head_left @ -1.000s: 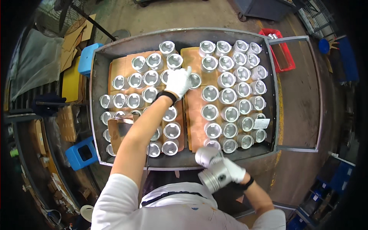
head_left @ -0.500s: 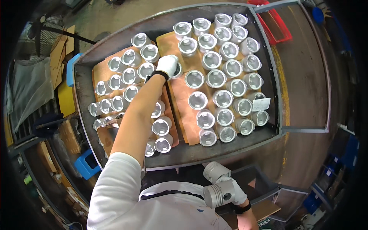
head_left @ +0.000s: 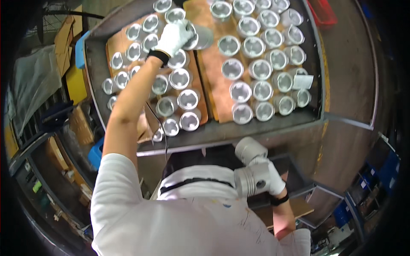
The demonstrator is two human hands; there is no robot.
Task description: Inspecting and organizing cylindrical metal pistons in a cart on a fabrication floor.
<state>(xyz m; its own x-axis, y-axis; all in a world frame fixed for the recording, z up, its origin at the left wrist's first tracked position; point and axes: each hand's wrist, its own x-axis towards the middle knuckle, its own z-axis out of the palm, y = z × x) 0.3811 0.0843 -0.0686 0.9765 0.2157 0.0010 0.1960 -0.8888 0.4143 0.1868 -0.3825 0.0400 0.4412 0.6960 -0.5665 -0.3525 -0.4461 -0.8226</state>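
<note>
My left hand, in a white glove, reaches to the far middle of the metal bin. Its fingers are closed on the rim of a silver piston, which is tipped on its side above the brown sheets. Down by my body on the right, my gloved right hand grips two pistons. One is a grooved piston lying sideways with its pin hole showing; the other, a second piston, sits just beyond it. Several upright pistons stand in rows on both sides of my left hand.
Brown cardboard sheets lie under the pistons, split by a dark gap. The bin's metal wall runs along the near side. A white paper slip rests on the right-hand pistons. Beyond the right wall is a red crate.
The piston under my left hand has gone from upright to tipped over, held by its rim. My view has shifted, so the bin appears higher. The right hand keeps its two pistons.
</note>
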